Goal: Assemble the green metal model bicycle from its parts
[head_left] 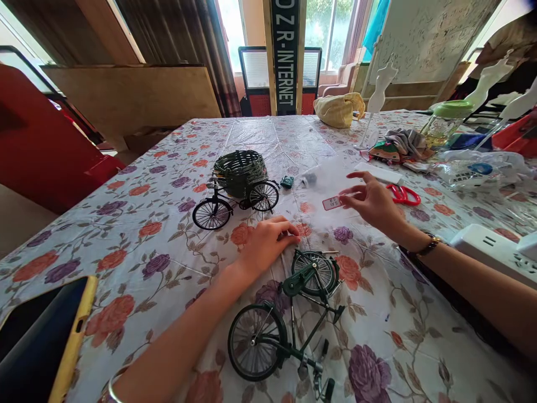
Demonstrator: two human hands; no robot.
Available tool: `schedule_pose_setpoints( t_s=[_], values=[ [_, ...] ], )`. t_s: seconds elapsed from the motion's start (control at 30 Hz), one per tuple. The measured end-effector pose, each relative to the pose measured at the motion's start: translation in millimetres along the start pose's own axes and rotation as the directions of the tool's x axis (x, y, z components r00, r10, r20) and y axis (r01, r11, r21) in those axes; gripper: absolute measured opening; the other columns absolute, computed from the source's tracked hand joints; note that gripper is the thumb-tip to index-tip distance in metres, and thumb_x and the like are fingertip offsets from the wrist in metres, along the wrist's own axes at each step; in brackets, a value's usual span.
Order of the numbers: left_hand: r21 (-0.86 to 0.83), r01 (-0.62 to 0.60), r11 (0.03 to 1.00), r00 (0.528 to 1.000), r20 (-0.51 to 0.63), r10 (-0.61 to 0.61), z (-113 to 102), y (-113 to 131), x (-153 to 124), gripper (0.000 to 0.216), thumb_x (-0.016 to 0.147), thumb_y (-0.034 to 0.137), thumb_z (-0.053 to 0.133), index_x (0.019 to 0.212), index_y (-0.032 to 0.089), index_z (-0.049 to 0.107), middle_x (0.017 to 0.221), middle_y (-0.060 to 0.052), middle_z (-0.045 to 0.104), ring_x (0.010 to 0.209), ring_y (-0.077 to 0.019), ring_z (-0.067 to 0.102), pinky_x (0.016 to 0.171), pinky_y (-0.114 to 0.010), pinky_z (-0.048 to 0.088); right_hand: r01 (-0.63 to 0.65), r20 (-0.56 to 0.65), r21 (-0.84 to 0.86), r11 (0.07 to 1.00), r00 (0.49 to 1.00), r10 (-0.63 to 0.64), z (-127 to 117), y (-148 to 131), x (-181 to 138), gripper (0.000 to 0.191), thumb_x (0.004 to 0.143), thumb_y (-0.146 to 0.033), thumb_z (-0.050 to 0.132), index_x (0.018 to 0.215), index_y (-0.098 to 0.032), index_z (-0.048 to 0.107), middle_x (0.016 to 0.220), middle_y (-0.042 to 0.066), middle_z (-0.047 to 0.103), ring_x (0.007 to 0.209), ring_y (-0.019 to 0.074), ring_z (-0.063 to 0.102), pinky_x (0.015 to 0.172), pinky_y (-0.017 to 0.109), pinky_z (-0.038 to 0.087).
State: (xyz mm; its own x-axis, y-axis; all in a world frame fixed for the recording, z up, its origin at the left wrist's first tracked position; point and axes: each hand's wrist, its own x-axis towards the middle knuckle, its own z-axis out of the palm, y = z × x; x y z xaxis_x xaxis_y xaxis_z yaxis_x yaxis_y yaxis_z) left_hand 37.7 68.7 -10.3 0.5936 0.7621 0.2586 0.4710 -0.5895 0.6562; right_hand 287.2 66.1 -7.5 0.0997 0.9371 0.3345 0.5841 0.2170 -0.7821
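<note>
As right hand (373, 204) pinches tag (331, 202), basket (240, 168) tops tricycle (212, 214).

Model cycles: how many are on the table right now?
2. A tricycle with a woven basket stands beyond the left hand; a green bicycle lies on its side nearer the camera. The right hand pinches only a small tag. None looks hidden.

Left of the green toy bicycle (308, 277) the flowered cloth (168, 235) lies bare up to the phone (42, 336); beyond it the basket tricycle (239, 187) blocks, to its right the power strip (490, 252).
</note>
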Motion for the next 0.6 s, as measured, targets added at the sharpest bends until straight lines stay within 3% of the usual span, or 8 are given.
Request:
schedule_pose_setpoints(
  t_s=[0.1,0.17,0.27,0.3,0.37,0.43,0.47,0.6],
  values=[
    [0.012,-0.017,1.0,0.999,0.031,0.017,0.2,0.7,-0.5,0.01,0.073,0.025,0.059,0.071,0.018,0.066,0.076,-0.001,0.061,0.066,-0.0129,0.053,0.063,-0.024,0.037,0.051,-0.005,-0.12,0.991,0.999,-0.052,2.3,-0.3,-3.5,0.048,0.066,-0.032,0.065,0.109,-0.016,0.051,0.092,0.012,0.06,0.077,0.0246,0.058,0.07,0.045,0.046],
    [0.009,-0.023,1.0,0.999,0.046,0.022,-0.5,0.8,-1.1,0.01,0.073,0.024,0.058,0.07,0.018,0.066,0.076,-0.001,0.061,0.067,-0.013,0.054,0.063,-0.023,0.037,0.117,-0.008,-0.177,0.977,0.993,-0.121,4.3,-8.0,-7.8,0.044,0.07,-0.032,0.061,0.111,-0.018,0.052,0.104,0.013,0.054,0.09,0.0265,0.053,0.08,0.048,0.039],
    [-0.004,-0.03,1.0,0.998,0.059,0.03,-2.2,-0.2,-2.4,0.012,0.075,0.024,0.057,0.073,0.018,0.067,0.078,-0.002,0.062,0.07,-0.0135,0.055,0.065,-0.023,0.039,0.248,0.152,-0.173,0.953,0.963,-0.223,6.5,-25.5,-15.7,0.02,0.075,-0.031,0.057,0.094,-0.025,0.063,0.098,0.007,0.056,0.084,0.0193,0.053,0.079,0.038,0.04],
    [-0.009,-0.034,0.999,0.997,0.063,0.034,-2.9,-0.9,-3.0,0.013,0.076,0.024,0.055,0.074,0.018,0.067,0.079,-0.002,0.062,0.071,-0.0138,0.055,0.066,-0.023,0.039,0.295,0.25,-0.146,0.944,0.934,-0.254,6.8,-31.0,-18.5,0.014,0.075,-0.031,0.058,0.085,-0.026,0.066,0.092,0.004,0.058,0.078,0.016,0.054,0.075,0.034,0.042],
    [-0.021,-0.044,0.999,0.996,0.072,0.046,-4.2,-2.5,-4.0,0.017,0.078,0.025,0.051,0.079,0.019,0.067,0.081,-0.002,0.063,0.075,-0.0142,0.056,0.07,-0.024,0.04,0.404,0.463,-0.065,0.912,0.822,-0.331,6.4,-38.6,-24.0,0.013,0.077,-0.031,0.055,0.08,-0.027,0.068,0.086,0.002,0.058,0.072,0.0121,0.054,0.069,0.028,0.042],
    [-0.035,-0.056,0.998,0.995,0.082,0.059,-5.3,-4.2,-4.7,0.02,0.081,0.024,0.048,0.082,0.019,0.067,0.083,-0.002,0.063,0.078,-0.0142,0.056,0.073,-0.024,0.04,0.484,0.586,-0.023,0.875,0.715,-0.38,4.8,-41.1,-29.0,0.017,0.081,-0.032,0.051,0.083,-0.026,0.067,0.087,0.002,0.056,0.071,0.0104,0.053,0.067,0.027,0.042],
    [-0.04,-0.061,0.997,0.994,0.086,0.064,-5.8,-5.0,-4.9,0.021,0.081,0.024,0.047,0.082,0.02,0.067,0.084,-0.002,0.063,0.079,-0.0142,0.056,0.074,-0.024,0.04,0.511,0.615,-0.031,0.859,0.687,-0.387,3.8,-40.7,-31.1,0.019,0.082,-0.032,0.049,0.085,-0.025,0.067,0.088,0.002,0.055,0.071,0.0102,0.052,0.067,0.027,0.041],
    [-0.05,-0.065,0.997,0.993,0.093,0.069,-7.0,-7.4,-4.6,0.02,0.08,0.022,0.047,0.081,0.019,0.067,0.085,-0.002,0.063,0.08,-0.0147,0.056,0.076,-0.025,0.04,0.532,0.632,-0.093,0.842,0.685,-0.363,2.1,-35.2,-35.5,0.019,0.083,-0.031,0.049,0.088,-0.024,0.066,0.095,0.003,0.051,0.076,0.01,0.05,0.072,0.027,0.041]
  ],
)
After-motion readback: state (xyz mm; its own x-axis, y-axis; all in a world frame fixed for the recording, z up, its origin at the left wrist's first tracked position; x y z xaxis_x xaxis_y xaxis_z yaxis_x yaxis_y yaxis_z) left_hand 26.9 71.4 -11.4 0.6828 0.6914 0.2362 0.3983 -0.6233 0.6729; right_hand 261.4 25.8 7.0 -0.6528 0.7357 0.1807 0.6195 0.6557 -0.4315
